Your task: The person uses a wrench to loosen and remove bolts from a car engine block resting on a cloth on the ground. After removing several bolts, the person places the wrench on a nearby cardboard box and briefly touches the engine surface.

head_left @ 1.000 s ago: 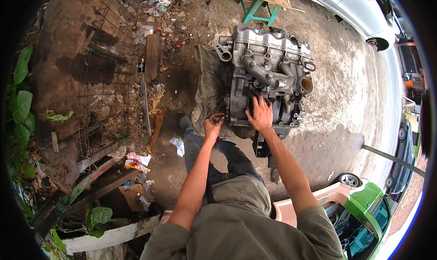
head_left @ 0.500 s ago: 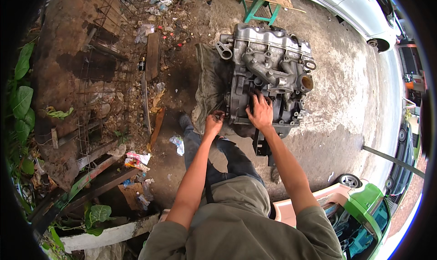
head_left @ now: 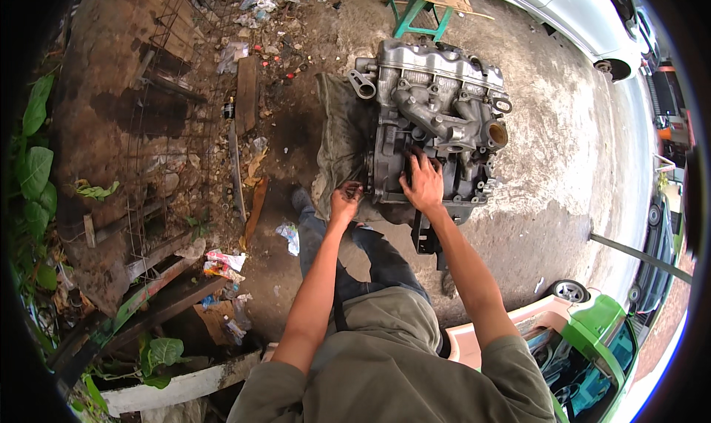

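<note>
A grey metal car engine [head_left: 433, 119] stands in front of me, with a silver ribbed top and a curved intake manifold [head_left: 437, 117] on its near side. My right hand [head_left: 424, 186] lies on the dark block below the manifold, fingers apart and the tips partly lost in shadow. At the block's lower left edge is my left hand [head_left: 345, 202], its blackened fingers curled together. Whatever those fingers hold, if anything, is too small to make out. A dirty grey cloth [head_left: 335, 138] lies along the left side of the engine.
A green stool [head_left: 426, 8] with a board on top stands beyond the engine. Litter and wooden planks [head_left: 248, 93] lie to the left, beside rusty wire mesh [head_left: 159, 127]. A silver car [head_left: 552, 8] is at the far right, a green vehicle [head_left: 592, 334] at the near right.
My left hand has shifted very slightly at the engine's edge, its fingers still curled. My right hand keeps its place on the block. The view has moved a little.
</note>
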Demonstrator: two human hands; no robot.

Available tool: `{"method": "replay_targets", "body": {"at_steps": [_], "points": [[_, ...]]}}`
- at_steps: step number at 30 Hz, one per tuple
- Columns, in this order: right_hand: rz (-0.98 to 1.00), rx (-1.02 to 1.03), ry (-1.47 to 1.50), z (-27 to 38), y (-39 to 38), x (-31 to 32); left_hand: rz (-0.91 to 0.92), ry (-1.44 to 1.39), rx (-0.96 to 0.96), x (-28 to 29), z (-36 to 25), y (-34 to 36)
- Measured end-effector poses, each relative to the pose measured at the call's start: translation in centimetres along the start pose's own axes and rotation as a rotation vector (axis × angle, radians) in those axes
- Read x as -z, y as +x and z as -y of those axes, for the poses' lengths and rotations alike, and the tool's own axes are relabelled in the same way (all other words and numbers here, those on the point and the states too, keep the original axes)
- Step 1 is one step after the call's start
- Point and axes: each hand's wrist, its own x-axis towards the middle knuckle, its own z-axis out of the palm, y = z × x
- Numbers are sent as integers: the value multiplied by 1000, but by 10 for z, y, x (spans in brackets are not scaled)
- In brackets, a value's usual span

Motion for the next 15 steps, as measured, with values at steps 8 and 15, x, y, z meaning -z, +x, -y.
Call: {"method": "replay_targets", "body": {"at_steps": [8,15], "points": [[22,97,-57,-7,-15,18,-157,-253,-29,14,1,10],[37,54,28,-12,-21,17,-127,-255,-7,-1,-14,16]]}}
